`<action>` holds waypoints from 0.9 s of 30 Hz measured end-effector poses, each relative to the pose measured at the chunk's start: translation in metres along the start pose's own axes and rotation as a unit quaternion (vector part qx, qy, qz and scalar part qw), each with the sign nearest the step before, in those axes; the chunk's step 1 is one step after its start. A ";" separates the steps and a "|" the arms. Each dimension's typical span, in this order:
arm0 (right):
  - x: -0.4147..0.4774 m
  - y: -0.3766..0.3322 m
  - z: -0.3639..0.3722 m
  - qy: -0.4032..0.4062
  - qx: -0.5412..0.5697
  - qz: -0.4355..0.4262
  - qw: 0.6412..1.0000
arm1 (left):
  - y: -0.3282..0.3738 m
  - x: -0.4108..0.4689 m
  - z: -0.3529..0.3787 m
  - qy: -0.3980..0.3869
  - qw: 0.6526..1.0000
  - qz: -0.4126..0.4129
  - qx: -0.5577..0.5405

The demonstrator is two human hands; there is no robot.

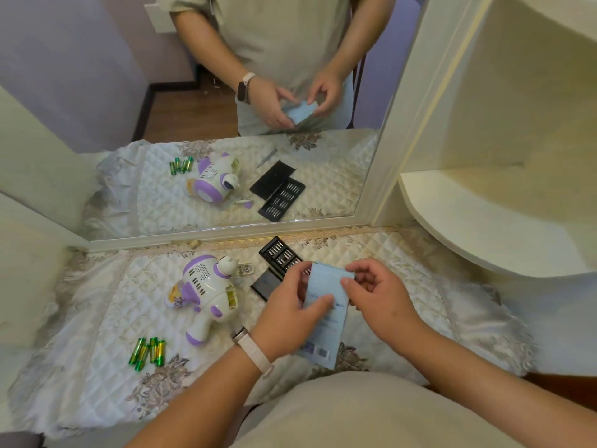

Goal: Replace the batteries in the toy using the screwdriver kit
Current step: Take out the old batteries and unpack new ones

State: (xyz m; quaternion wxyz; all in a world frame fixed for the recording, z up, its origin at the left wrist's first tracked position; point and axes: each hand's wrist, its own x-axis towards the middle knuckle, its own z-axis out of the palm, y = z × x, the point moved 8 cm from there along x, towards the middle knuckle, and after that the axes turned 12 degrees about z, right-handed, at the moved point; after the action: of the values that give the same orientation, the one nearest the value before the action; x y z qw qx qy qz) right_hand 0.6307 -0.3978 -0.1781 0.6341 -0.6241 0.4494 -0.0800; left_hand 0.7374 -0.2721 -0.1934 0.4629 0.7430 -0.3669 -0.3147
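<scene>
A white and purple toy point(203, 292) lies on its side on the quilted cloth, its battery compartment open toward the right. Several green batteries point(148, 352) lie loose at the front left. The black screwdriver kit tray point(278, 255) with its bits sits near the mirror, and its black lid point(263, 284) lies beside it. Above the cloth, both hands hold a light blue flat packet point(324, 313). My left hand point(290, 308) pinches the packet's left edge. My right hand point(374, 292) pinches its upper right corner. A small cover plate point(245, 268) lies behind the toy.
A large mirror point(226, 140) stands right behind the kit and repeats the whole scene. A cream curved shelf point(484, 221) juts out at the right. The quilted cloth point(97, 318) covers the tabletop and hangs over its front edge.
</scene>
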 end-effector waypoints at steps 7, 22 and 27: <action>0.043 0.057 -0.037 -0.028 -0.014 0.107 0.994 | -0.059 -0.007 0.069 0.023 0.971 -0.187 -0.149; 0.099 0.134 -0.053 -0.148 -0.319 0.072 0.933 | -0.097 0.029 0.135 0.134 0.965 -0.224 -0.003; 0.105 0.137 -0.051 -0.153 -0.397 0.034 0.904 | -0.089 0.025 0.138 0.076 0.974 -0.179 0.114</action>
State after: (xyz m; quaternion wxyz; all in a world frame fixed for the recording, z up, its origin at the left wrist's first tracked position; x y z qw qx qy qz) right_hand 0.5945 -0.4760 -0.3369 0.3972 -0.8133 0.3622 0.2228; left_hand 0.6619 -0.3288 -0.3294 0.3376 0.8666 -0.2251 -0.2907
